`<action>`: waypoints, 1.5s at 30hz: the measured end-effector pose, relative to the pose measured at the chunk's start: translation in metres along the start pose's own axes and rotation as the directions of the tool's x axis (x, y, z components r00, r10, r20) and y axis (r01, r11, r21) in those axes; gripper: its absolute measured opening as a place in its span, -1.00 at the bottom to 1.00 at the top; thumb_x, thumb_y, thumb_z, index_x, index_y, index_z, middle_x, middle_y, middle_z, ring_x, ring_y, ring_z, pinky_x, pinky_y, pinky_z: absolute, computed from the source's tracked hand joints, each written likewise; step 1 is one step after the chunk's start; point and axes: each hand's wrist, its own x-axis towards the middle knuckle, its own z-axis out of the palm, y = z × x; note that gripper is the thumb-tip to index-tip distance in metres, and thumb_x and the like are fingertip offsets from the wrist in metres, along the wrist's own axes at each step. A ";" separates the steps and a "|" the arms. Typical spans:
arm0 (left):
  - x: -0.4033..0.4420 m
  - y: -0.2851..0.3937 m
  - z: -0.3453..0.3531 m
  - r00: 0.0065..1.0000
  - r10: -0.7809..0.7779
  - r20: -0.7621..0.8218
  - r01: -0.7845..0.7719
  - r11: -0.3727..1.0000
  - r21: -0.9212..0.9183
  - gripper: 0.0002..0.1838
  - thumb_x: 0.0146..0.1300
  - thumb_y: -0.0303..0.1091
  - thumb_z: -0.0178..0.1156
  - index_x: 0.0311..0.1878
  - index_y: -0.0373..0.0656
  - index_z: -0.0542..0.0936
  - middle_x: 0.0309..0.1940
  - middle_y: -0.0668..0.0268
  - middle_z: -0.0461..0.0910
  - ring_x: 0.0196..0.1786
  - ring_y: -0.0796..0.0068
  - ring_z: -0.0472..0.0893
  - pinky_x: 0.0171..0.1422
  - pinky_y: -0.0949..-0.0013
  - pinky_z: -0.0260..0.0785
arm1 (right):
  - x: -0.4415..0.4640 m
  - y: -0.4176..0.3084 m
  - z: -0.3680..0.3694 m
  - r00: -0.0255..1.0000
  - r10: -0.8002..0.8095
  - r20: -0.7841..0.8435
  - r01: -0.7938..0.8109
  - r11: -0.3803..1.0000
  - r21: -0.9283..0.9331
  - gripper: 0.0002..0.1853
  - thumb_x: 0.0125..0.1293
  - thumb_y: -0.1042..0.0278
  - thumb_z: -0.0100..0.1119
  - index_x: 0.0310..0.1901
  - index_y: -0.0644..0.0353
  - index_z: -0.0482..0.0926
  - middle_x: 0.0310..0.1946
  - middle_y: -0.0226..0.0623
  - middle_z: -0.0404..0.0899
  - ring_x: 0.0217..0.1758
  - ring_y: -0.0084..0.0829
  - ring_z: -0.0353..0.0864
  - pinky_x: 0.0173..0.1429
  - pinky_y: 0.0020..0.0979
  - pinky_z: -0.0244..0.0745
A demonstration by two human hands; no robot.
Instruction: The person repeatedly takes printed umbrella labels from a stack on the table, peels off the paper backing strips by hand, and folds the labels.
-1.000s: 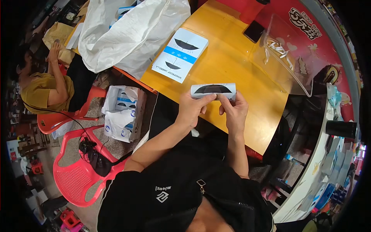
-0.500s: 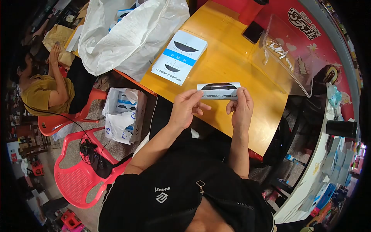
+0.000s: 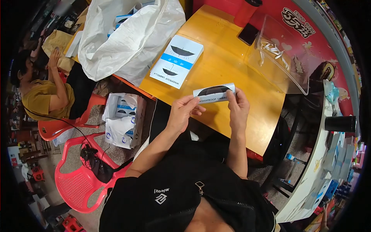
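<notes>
Between my two hands is a rolled paper sleeve (image 3: 212,92), printed with a black umbrella and the words "WINDPROOF UMBRELLA". My left hand (image 3: 183,112) pinches its left end between thumb and fingers. At the other end, my right hand (image 3: 238,107) grips the sleeve, its fingers covering the last letters. The roll is held just above the front part of the yellow table (image 3: 232,46). Beyond it to the left lies a flat stack of white and blue umbrella sleeves (image 3: 177,61).
A large white sack (image 3: 127,46) with printed packets stands at the table's left. A phone (image 3: 248,34), a red cup (image 3: 245,13) and a clear plastic bin (image 3: 286,58) with white strips are at the back right. Lower left are a carton (image 3: 123,120), a pink chair (image 3: 83,181) and a seated person (image 3: 46,92).
The rolled sleeve has tilted, its right end now higher. My right thumb and fingers have shifted inward over its printed face. My left hand keeps its pinch.
</notes>
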 end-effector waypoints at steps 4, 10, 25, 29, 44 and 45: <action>0.005 -0.001 -0.017 0.997 0.035 -0.073 -0.033 0.999 0.019 -0.82 0.23 -0.43 0.17 -0.18 -0.35 0.59 -0.42 0.27 0.60 -0.41 0.54 0.58 -0.34 0.55 0.40 | -0.001 -0.010 -0.014 0.993 0.099 0.071 -0.089 0.987 -0.134 -0.85 0.28 0.38 0.13 -0.26 0.28 0.61 -0.62 -0.67 0.23 -0.60 -0.78 0.08 -0.55 -0.64 -0.07; 0.008 0.019 -0.036 0.982 0.183 0.049 -0.190 0.960 0.205 -0.92 0.16 -0.53 0.20 -0.34 -0.37 0.61 -0.46 0.29 0.55 -0.42 0.54 0.55 -0.30 0.54 0.40 | -0.001 -0.008 -0.026 0.960 0.050 0.274 -0.006 0.987 -0.158 -0.81 0.24 0.42 0.17 -0.49 0.32 0.54 -0.63 -0.52 0.34 -0.55 -0.69 0.23 -0.47 -0.60 0.07; 0.092 0.283 -0.051 0.603 0.798 -0.003 -0.544 0.413 0.731 -0.47 0.16 -0.30 0.22 0.14 -0.42 0.38 -0.20 0.13 0.59 -0.34 0.48 0.61 -0.23 0.46 0.47 | 0.006 0.002 0.090 0.826 -0.225 0.517 0.447 0.820 -0.357 -0.61 0.27 0.21 0.10 -0.03 0.40 0.50 -0.08 -0.01 0.55 -0.01 -0.17 0.55 0.07 -0.31 0.41; 0.082 0.260 -0.052 0.616 0.779 0.119 -0.552 0.318 0.771 -0.23 0.13 -0.32 0.28 0.34 -0.33 0.15 0.26 -0.01 0.29 -0.05 0.33 0.61 -0.11 0.46 0.46 | 0.011 0.035 0.125 0.665 -0.386 0.640 0.735 0.186 -0.652 -0.49 0.17 0.21 0.16 0.06 0.42 0.42 0.13 0.12 0.37 0.21 -0.07 0.37 0.26 -0.15 0.21; -0.029 0.078 -0.064 0.853 0.475 -0.214 -0.344 0.822 0.454 -0.79 0.30 -0.44 0.08 -0.08 -0.34 0.58 -0.25 0.19 0.65 -0.31 0.48 0.65 -0.26 0.55 0.47 | 0.012 0.034 0.131 0.478 -0.512 0.714 0.818 -0.038 -0.574 -0.90 0.00 0.42 0.04 -0.51 0.24 0.52 -0.41 -0.13 0.51 -0.23 -0.23 0.52 0.15 -0.10 0.28; -0.031 0.074 -0.062 0.857 0.468 -0.214 -0.340 0.827 0.448 -0.79 0.31 -0.43 0.07 -0.08 -0.34 0.57 -0.28 0.20 0.65 -0.32 0.50 0.64 -0.25 0.55 0.47 | 0.013 0.028 0.129 0.519 -0.492 0.699 0.810 0.022 -0.585 -0.90 0.01 0.41 0.06 -0.51 0.22 0.53 -0.39 -0.17 0.52 -0.23 -0.27 0.52 0.11 -0.10 0.28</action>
